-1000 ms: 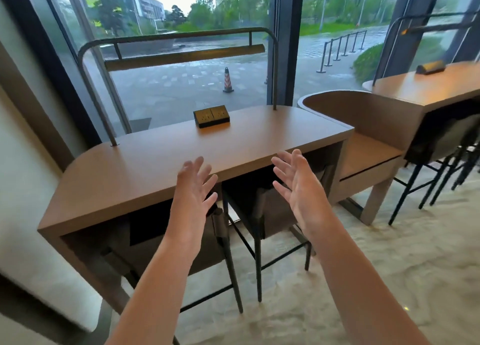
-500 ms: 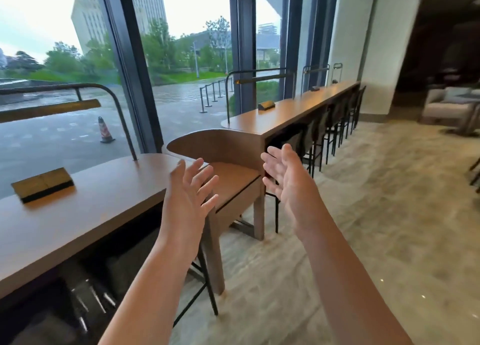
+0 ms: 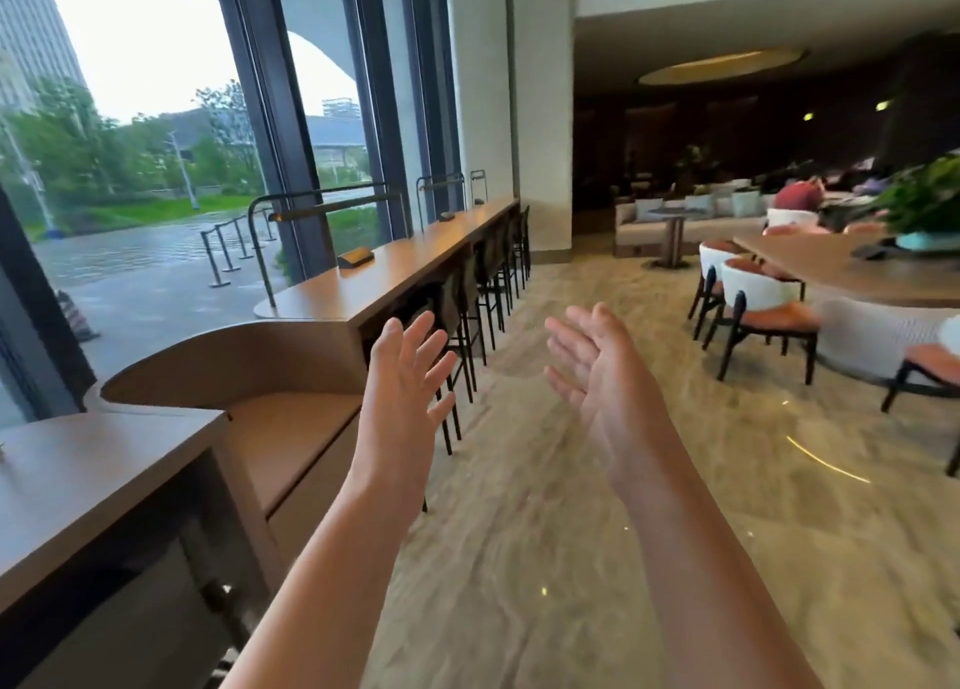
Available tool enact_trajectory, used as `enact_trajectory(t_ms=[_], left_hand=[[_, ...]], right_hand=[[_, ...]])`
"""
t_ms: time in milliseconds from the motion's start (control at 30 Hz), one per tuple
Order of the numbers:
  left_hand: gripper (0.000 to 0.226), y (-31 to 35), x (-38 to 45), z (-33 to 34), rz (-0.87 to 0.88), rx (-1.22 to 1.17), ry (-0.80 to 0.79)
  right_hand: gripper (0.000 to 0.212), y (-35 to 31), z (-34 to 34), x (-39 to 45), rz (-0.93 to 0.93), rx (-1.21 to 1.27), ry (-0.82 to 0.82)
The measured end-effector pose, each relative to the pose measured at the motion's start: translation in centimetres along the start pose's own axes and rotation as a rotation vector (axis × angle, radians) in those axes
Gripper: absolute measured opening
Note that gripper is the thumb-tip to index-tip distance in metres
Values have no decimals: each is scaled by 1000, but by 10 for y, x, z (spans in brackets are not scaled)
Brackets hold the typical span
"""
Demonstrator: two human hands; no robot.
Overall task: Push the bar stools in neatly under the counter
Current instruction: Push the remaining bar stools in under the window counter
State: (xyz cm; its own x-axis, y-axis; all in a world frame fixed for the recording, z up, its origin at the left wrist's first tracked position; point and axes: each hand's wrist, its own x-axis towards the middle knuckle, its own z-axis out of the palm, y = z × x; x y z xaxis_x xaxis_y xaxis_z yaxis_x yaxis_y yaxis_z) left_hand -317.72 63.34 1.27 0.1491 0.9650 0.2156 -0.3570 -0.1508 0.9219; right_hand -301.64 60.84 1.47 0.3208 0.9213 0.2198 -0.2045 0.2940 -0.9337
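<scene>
Wooden tabletop point(image 3: 395, 267) ahead; both hands, left point(image 3: 402, 376) and right point(image 3: 602, 371), spread wide, holding nothing. I'd push each bar stool point(image 3: 457, 314) squarely by its backrest.

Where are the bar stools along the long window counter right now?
In the head view, the bar stools stand left of centre in a row tucked under the long counter, just beyond the raised left hand.

Stools point(image 3: 483, 293) under counter point(image 3: 415, 267) — left of floor point(image 3: 571, 480).
</scene>
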Motion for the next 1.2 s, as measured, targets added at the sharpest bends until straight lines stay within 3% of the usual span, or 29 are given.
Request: enact_trajectory(t_ms=[233,367,600,833,1000,1200], left_hand=[[56,6,4,-23,13,-29,53],[56,10,-13,-69,52,-3,191],[68,7,-78,-164,88,91,570],[65,6,-201,-251,95,74,1066],[60,12,-268,-278,81,65,1261],[60,15,-329,-312,124,58,1375]], right_hand=[[57,10,21,10,22,-10,-80],[56,39,62,10,107,21,-222],[51,97,163,-18,260,23,-565],[51,159,253,-119,486,-11,-958],[51,184,294,-189,643,-20,-1147],[51,199,334,-245,682,-45,-1259]])
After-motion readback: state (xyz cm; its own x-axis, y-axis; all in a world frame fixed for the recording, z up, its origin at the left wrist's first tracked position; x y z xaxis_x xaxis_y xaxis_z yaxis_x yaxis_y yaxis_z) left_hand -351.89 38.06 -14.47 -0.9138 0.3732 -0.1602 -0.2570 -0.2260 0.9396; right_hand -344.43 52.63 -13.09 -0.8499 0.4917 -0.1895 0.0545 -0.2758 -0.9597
